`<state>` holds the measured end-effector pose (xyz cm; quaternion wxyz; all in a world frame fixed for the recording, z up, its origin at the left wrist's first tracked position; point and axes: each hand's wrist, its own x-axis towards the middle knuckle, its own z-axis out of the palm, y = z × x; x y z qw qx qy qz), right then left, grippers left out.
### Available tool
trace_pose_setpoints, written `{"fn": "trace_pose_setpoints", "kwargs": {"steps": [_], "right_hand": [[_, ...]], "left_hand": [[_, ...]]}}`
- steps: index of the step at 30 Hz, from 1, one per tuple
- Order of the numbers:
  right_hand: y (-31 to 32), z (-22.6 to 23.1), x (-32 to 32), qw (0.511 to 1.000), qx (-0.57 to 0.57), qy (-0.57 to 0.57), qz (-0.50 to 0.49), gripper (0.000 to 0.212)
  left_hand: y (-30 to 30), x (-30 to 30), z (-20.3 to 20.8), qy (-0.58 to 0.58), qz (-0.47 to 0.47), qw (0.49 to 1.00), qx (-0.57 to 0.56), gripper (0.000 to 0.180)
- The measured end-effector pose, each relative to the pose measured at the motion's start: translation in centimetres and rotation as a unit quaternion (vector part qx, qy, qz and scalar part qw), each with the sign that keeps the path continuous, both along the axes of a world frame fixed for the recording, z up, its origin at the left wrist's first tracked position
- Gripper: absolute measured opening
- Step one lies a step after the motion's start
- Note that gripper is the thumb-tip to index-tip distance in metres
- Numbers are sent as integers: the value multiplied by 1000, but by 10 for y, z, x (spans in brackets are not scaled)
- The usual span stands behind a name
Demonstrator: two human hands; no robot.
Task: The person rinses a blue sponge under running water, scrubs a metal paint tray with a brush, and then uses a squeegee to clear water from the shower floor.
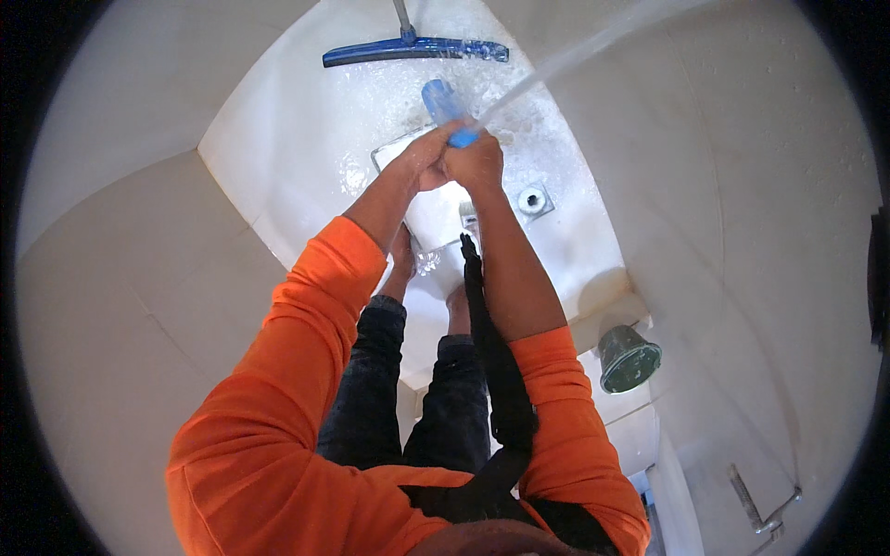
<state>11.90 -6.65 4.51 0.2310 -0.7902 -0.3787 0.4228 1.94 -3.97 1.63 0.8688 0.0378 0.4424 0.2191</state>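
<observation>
Wet-room work, from overhead: a person in orange sleeves (278, 371) is standing barefoot in rolled dark jeans (450, 398) on a white floor (306, 139), w/ both arms reaching fwd. The L hand (428, 156) and R hand (478, 162) are meeting on a blue object (439, 100), each closing round it in a tight grip; its exact kind is unclear, as fingers are covering its mid part. One end is poking out toward the floor's far end, another bit showing btwn the hands. A water jet (575, 60) is slanting in from upper R and hitting at the R hand, w/ spray scattering abt.

Below the hands, a white rectangular panel (428, 218) is lying nr the floor's middle, its far L corner jutting out past the L wrist. A flat brush (467, 211) is showing at the panel's near R corner, partly hidden by a dangling black strap (491, 361). Just R of the R wrist, a round white drain fitting (532, 200) is sitting nr the floor's R edge.

Toward the far end, a blue squeegee (417, 50) is lying crosswise. A dk green bucket (618, 352) is resting by the near end of the R edge; what's under it is unclear. Lower R, a metal pipe fitting (769, 524) is jutting from the wall.
</observation>
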Motion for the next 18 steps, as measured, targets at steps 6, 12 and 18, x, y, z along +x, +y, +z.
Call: {"fn": "trace_pose_setpoints", "kwargs": {"steps": [6, 12, 18], "right_hand": [[10, -15, 8, 993, -9, -109, 53, 50], [16, 6, 17, 998, -36, -10, 49, 48], [-21, 10, -6, 993, 114, -25, 18, 39]], "left_hand": [[20, 16, -3, 73, -88, 991, 72, 52], [50, 29, -2, 97, -68, 990, 71, 57], [70, 5, -37, 93, -39, 995, 25, 45]]}}
